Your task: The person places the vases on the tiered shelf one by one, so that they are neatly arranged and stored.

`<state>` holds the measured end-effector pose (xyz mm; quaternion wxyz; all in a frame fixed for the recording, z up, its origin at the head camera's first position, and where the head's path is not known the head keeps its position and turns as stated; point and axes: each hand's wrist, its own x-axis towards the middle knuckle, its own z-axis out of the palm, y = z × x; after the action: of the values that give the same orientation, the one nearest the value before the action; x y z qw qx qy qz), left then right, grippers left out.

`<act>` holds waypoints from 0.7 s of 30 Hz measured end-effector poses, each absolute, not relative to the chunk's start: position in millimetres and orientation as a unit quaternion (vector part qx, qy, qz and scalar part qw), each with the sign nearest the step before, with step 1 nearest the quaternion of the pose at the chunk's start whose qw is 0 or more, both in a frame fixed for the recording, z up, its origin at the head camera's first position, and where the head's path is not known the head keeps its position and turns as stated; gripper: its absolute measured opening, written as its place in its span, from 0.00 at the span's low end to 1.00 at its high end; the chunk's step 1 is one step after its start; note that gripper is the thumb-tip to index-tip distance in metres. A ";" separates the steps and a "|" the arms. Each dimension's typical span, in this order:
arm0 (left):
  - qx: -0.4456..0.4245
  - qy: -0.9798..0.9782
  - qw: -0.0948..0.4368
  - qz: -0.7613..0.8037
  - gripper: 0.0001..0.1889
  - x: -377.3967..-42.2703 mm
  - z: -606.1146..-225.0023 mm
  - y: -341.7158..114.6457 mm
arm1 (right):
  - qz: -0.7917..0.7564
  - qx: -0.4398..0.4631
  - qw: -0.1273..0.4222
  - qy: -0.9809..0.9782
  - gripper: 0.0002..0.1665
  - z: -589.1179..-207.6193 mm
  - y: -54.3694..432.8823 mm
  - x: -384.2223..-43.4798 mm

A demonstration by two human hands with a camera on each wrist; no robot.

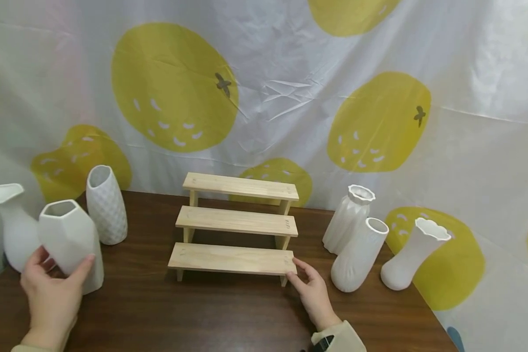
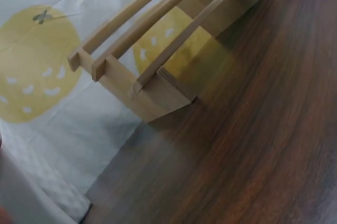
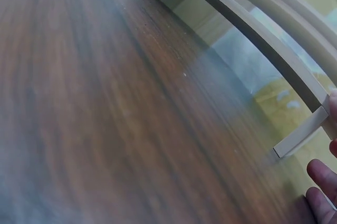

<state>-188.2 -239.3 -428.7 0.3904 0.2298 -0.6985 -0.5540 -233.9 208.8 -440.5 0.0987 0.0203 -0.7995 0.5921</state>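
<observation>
My left hand (image 1: 55,298) grips a white faceted vase (image 1: 72,239) low on its body, thumb on one side and fingers on the other. The vase stands upright or nearly so; whether its base meets the table cannot be told. My right hand (image 1: 312,291) holds the right end of the lowest step of a three-tier wooden stand (image 1: 233,259), with thumb and forefinger at the corner. In the right wrist view, other fingertips (image 3: 322,176) hang beside the stand's leg. All three steps are bare.
A flared white vase (image 1: 17,234) and a diamond-textured vase (image 1: 107,210) stand at the left. On the right are a ribbed vase (image 1: 347,222), a slanted-looking smooth vase (image 1: 358,259) and a scalloped-rim vase (image 1: 411,256). A fruit-print curtain (image 1: 273,98) hangs behind the brown table (image 1: 229,318).
</observation>
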 end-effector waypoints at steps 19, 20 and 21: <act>0.213 -0.751 0.397 -0.483 0.40 -197.2 -437.2 -251.4 | 0.620 0.018 0.105 -0.778 0.29 -477.2 221.7 -256.7; 0.214 -0.751 0.395 -0.484 0.40 -197.2 -437.0 -251.7 | 0.620 0.017 0.104 -0.778 0.29 -477.3 221.6 -256.9; 0.216 -0.752 0.391 -0.485 0.40 -197.2 -437.0 -252.0 | 0.620 0.017 0.104 -0.778 0.29 -477.5 221.6 -257.2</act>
<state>-197.2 -252.0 -437.0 0.3915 0.2160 -0.7516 -0.4849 -257.2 221.6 -477.5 0.1039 0.0167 -0.7775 0.6200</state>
